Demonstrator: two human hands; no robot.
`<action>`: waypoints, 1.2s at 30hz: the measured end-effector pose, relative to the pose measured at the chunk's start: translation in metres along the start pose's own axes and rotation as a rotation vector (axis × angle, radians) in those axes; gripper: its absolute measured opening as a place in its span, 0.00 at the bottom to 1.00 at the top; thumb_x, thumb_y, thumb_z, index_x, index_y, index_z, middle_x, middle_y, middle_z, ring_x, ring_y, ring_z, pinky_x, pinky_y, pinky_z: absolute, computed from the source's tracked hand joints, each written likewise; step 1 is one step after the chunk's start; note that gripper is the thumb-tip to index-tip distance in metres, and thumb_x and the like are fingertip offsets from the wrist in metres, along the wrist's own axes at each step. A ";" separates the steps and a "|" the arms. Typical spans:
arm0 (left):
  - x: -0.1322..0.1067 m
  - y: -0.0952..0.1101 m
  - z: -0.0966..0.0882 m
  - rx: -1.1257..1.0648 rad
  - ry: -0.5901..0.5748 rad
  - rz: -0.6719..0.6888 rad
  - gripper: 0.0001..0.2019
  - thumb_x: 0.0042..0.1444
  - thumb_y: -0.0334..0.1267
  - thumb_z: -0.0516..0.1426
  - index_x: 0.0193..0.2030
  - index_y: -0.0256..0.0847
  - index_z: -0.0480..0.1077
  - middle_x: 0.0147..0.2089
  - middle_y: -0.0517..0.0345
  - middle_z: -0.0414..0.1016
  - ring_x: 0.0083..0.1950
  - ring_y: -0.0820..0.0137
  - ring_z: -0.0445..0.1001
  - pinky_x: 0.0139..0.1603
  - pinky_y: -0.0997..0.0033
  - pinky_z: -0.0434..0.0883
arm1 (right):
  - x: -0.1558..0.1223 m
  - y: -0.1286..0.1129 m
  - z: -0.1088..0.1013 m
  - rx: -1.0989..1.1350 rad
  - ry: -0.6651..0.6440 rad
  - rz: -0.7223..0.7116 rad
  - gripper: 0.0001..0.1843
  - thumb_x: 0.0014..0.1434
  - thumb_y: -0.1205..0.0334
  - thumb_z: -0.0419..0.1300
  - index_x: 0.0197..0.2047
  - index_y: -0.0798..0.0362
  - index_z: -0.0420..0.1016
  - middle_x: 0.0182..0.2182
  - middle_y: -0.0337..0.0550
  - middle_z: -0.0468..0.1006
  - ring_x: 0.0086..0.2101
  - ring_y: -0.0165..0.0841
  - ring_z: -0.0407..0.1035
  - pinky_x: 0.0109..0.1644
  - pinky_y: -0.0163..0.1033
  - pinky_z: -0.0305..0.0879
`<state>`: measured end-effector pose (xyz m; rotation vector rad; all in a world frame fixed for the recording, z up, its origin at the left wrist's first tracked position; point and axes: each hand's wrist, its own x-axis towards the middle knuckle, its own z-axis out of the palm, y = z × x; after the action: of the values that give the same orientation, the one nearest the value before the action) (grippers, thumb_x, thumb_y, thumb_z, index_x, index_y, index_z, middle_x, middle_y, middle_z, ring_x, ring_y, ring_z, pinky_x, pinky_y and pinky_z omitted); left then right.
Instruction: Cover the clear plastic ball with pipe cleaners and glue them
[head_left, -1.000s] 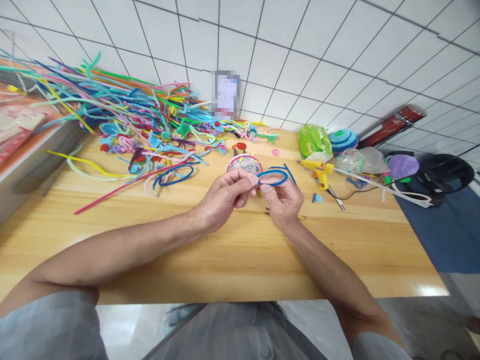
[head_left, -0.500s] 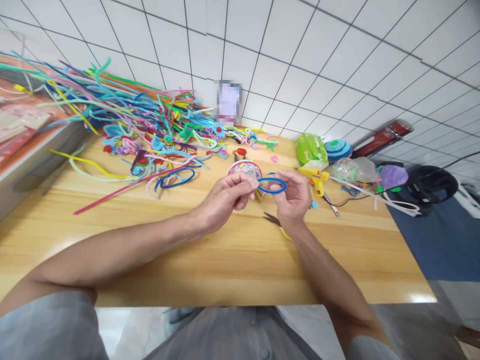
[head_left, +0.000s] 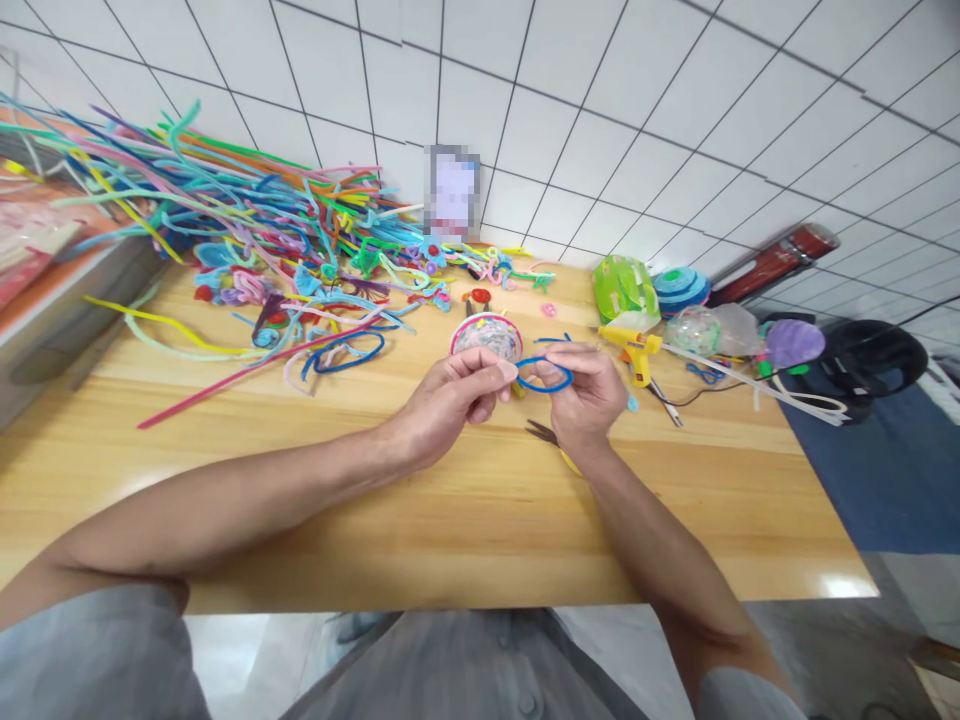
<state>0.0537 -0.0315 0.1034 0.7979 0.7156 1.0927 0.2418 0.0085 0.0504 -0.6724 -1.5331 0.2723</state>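
A blue pipe cleaner, bent into a ring, is held up over the middle of the table. My left hand pinches the ring's left side between thumb and fingertips. On its right side, my right hand has its fingers closed around the blue loop. Just behind my left hand sits a round bowl-shaped piece with a pink-and-white rim, partly hidden by my fingers. Below the ring lie scissors with yellow handles, partly covered by my right hand and wrist.
A large heap of coloured pipe cleaners fills the back left. To the right are a yellow glue gun with its cord, a green packet and a purple round piece. A phone-like screen leans on the tiled wall.
My right hand's fingers have closed in more tightly on the blue ring's right side. My left hand keeps its pinch. The camera view has shifted slightly.
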 end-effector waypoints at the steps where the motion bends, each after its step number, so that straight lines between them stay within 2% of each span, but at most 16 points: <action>1: 0.000 0.000 0.000 -0.003 0.002 0.002 0.18 0.50 0.46 0.74 0.28 0.37 0.73 0.26 0.63 0.74 0.21 0.82 0.60 0.22 0.78 0.55 | 0.001 -0.001 0.000 0.005 -0.008 0.000 0.07 0.66 0.54 0.75 0.47 0.40 0.85 0.40 0.40 0.87 0.41 0.39 0.84 0.47 0.50 0.84; 8: 0.000 -0.002 0.000 0.008 0.018 -0.004 0.18 0.50 0.46 0.74 0.29 0.38 0.72 0.26 0.64 0.74 0.21 0.82 0.59 0.22 0.78 0.55 | 0.002 0.002 0.000 -0.072 0.020 -0.094 0.04 0.69 0.58 0.72 0.46 0.41 0.83 0.39 0.39 0.87 0.41 0.38 0.84 0.46 0.48 0.82; 14: 0.000 -0.002 0.001 0.003 0.016 -0.001 0.18 0.50 0.46 0.74 0.30 0.38 0.73 0.26 0.65 0.74 0.21 0.83 0.59 0.22 0.79 0.55 | 0.007 -0.005 0.001 -0.102 -0.025 -0.045 0.11 0.67 0.49 0.73 0.45 0.42 0.80 0.37 0.40 0.85 0.39 0.40 0.83 0.43 0.49 0.81; 19: 0.000 -0.004 0.000 0.013 0.010 0.004 0.17 0.51 0.46 0.74 0.30 0.38 0.73 0.26 0.65 0.74 0.21 0.82 0.59 0.22 0.79 0.54 | 0.006 -0.009 0.004 -0.087 -0.018 -0.055 0.05 0.69 0.56 0.71 0.43 0.43 0.78 0.35 0.38 0.85 0.37 0.38 0.83 0.43 0.47 0.81; 24: 0.004 -0.001 -0.004 0.085 0.026 0.034 0.17 0.51 0.46 0.72 0.28 0.38 0.72 0.24 0.65 0.69 0.21 0.82 0.58 0.22 0.78 0.54 | 0.007 -0.007 0.004 -0.083 -0.019 0.046 0.13 0.66 0.53 0.74 0.50 0.42 0.78 0.39 0.40 0.85 0.37 0.37 0.82 0.40 0.44 0.80; 28: 0.005 0.005 -0.008 0.202 0.050 0.047 0.15 0.50 0.46 0.70 0.27 0.39 0.72 0.24 0.65 0.69 0.21 0.82 0.56 0.22 0.77 0.52 | 0.016 -0.006 -0.008 -0.077 0.007 0.136 0.09 0.68 0.59 0.70 0.50 0.43 0.78 0.39 0.38 0.83 0.35 0.33 0.80 0.40 0.41 0.79; 31: 0.001 0.009 -0.020 0.380 0.039 -0.021 0.14 0.50 0.46 0.68 0.27 0.39 0.72 0.24 0.65 0.69 0.21 0.81 0.55 0.23 0.75 0.50 | 0.013 -0.008 -0.028 -0.137 -0.027 0.227 0.05 0.68 0.59 0.68 0.47 0.45 0.79 0.38 0.38 0.83 0.35 0.34 0.80 0.41 0.42 0.79; 36: -0.009 0.013 -0.063 0.785 -0.015 -0.166 0.13 0.54 0.46 0.65 0.27 0.39 0.75 0.23 0.64 0.71 0.24 0.78 0.58 0.27 0.73 0.54 | -0.018 -0.010 -0.058 -0.268 -0.084 0.358 0.06 0.66 0.56 0.70 0.43 0.46 0.80 0.37 0.40 0.84 0.34 0.35 0.80 0.40 0.44 0.78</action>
<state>-0.0074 -0.0245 0.0820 1.3748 1.2009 0.6355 0.2947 -0.0231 0.0467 -1.1642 -1.5383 0.3713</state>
